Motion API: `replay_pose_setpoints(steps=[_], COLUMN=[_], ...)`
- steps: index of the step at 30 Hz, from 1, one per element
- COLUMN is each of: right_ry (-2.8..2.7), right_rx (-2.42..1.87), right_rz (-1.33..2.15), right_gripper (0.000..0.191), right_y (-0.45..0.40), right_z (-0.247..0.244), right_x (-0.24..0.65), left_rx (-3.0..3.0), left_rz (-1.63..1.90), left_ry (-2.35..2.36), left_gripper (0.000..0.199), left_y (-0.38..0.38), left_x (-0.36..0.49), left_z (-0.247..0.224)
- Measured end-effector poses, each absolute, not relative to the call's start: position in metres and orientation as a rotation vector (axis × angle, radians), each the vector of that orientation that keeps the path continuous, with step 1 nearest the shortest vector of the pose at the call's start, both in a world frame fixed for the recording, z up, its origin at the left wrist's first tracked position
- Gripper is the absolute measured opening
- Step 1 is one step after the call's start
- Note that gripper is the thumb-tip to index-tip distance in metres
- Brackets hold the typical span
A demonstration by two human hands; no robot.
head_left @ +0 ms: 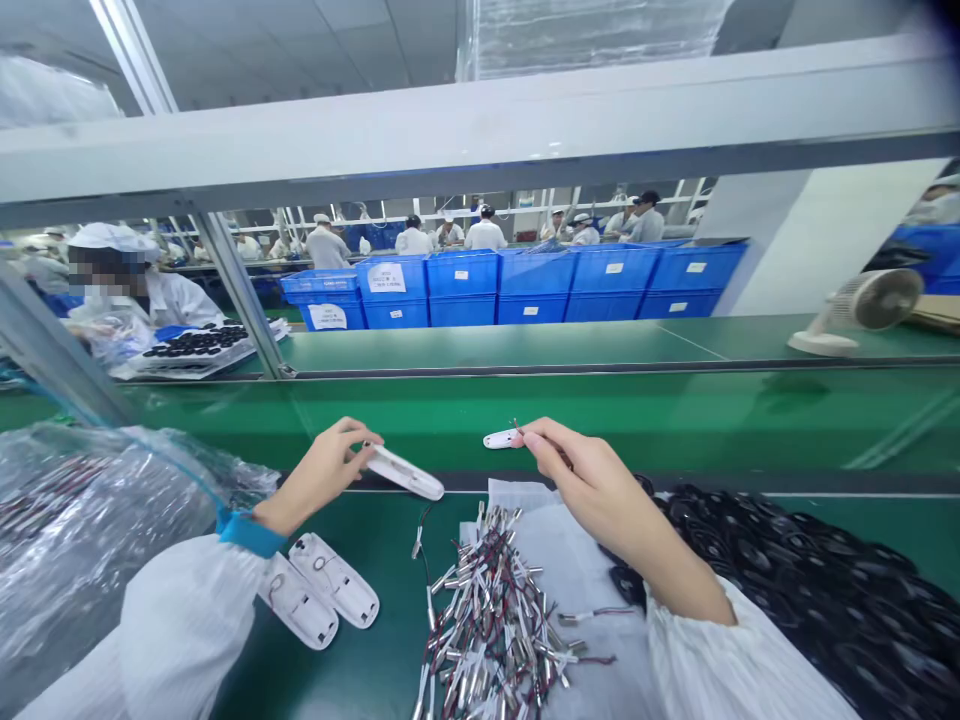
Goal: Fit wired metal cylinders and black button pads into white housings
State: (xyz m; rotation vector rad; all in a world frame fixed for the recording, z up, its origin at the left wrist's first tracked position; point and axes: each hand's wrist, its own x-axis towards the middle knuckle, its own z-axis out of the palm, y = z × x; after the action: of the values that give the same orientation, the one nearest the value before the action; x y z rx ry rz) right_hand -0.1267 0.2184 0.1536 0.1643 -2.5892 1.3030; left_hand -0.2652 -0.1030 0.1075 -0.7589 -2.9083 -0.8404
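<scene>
White sleeves of a worker's coat lie closest to the camera, and two bare hands reach out from them over a green table. All places here I give from the heap of wired metal cells. Up and left of this heap, the left hand has a narrow grip on a long white plastic casing, holding it at one end. Up and right of the heap, the right hand has a narrow pinch on a thin wire, which seems to come from a small white piece; the wire is too fine to see well.

Left of the heap lie two white casing parts, and further left is a clear plastic bag. Right of it is a mass of black round parts.

Thin wire could tear from its joint if the fingers pull too hard. The casing could also slip, because only one end is held, and fall on the heap. Loose cells could roll or tangle if a sleeve drags over them.
</scene>
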Motion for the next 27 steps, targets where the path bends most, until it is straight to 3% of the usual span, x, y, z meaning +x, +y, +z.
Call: replay_pose_setpoints(steps=[3,17,22,27], right_ry=[-2.576,-2.376,-2.397,-2.377], right_rx=[0.179,0.331,0.419,0.407], right_rz=[1.312,1.227,1.098,1.01], right_gripper=[0.039,0.032,0.027,0.023], right_y=[0.221,0.235,0.241,0.245], right_z=[0.154,0.158,0.169,0.177], right_x=[-0.127,-0.121,-0.11,-0.101], left_rx=[-0.829,-1.295,-1.28,-1.283], left_rz=[-1.02,-1.94,-2.189,-2.116], left_ry=[-2.756,-2.086,-1.786,-1.784], left_gripper=[0.041,0.008,0.039,0.059], left_y=[-0.068,0.046,0.054,0.053], left_x=[-0.267,-0.2,-0.187,-0.185], left_z=[0.129,0.171,0.169,0.173])
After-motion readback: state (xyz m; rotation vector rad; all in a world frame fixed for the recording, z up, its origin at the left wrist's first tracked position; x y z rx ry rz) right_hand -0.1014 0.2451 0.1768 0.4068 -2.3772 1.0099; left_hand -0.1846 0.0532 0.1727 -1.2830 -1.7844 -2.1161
